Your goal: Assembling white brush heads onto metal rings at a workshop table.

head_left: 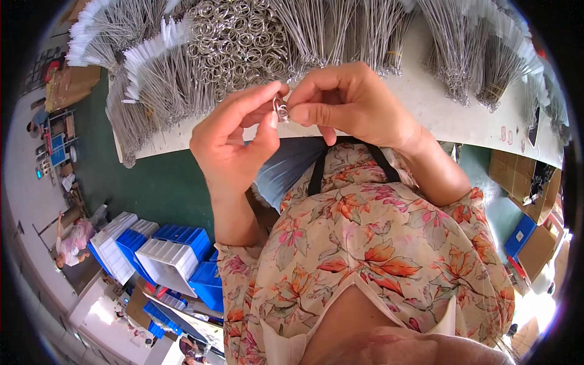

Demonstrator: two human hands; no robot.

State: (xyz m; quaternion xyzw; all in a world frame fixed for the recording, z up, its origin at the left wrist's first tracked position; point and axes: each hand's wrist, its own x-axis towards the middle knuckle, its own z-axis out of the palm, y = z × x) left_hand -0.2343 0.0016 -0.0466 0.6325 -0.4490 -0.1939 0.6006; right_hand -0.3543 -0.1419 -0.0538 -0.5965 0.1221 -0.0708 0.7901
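You are holding a small metal ring (281, 109) up in front of your chest, pinching it between both hands just above the near edge of the white table (462, 115). Your left hand (234, 143) is gripping it from below, thumb and forefinger closed on its lower side, and your right hand (350, 103) is closing on it from the right, its fingertips pressing the ring's upper edge while the other fingers are curling loosely behind. Neither hand is released; both are grasping the same ring. Behind your hands, a heap of loose rings (240, 39) is lying on the table, and bundles of thin wire brushes with white tips (152, 79) are fanning out to either side. Blue and white plastic bins (164, 255) are standing on the floor to your lower left. The likeliest trouble, as I judge it, is the ring slipping: it is small and smooth, you are gripping it only at the fingertips, and a twist with uneven pressure could spring it out. Because you are holding it past the table edge, it would probably fall into your lap or onto the green floor (152, 182) rather than back on the heap. Whether anything is threaded onto the ring is too small to tell.
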